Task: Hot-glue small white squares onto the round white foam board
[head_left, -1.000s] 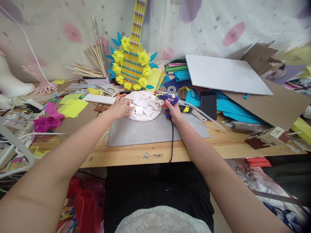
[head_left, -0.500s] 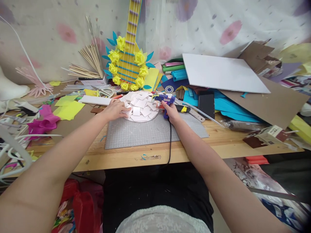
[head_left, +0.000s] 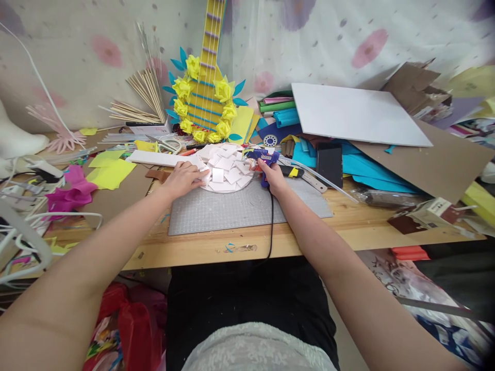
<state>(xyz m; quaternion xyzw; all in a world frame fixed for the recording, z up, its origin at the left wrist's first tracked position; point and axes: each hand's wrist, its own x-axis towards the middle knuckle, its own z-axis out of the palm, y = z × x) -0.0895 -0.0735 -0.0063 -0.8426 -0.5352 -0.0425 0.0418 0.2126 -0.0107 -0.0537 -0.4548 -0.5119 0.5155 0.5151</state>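
Near the middle of the table is a round white base (head_left: pixel 228 191) covered in overlapping white foam-board squares (head_left: pixel 218 175), with a long white strip (head_left: pixel 154 158) running left from it. At its left edge my left hand (head_left: pixel 184 178) has its fingers bent together on a white piece, partly hidden under the fingertips. My right hand (head_left: pixel 274 176) is wrapped round a blue hot glue gun (head_left: pixel 266 156), its nozzle end toward the squares and its black cord hanging over the table edge. A grey cutting mat (head_left: pixel 232 211) lies under the round base.
Behind stands a yellow paper guitar (head_left: pixel 204 105) with yellow flowers. Right of the glue gun lie a yellow-black cutter (head_left: pixel 292 171), a metal ruler (head_left: pixel 313 182), a phone (head_left: pixel 329 162) and a large white board (head_left: pixel 356 113). Scissors (head_left: pixel 170 147) and wooden sticks (head_left: pixel 147 95) are back left.
My left hand has shifted slightly toward me along the left edge of the round base. The glue gun stays in my right hand, almost still.
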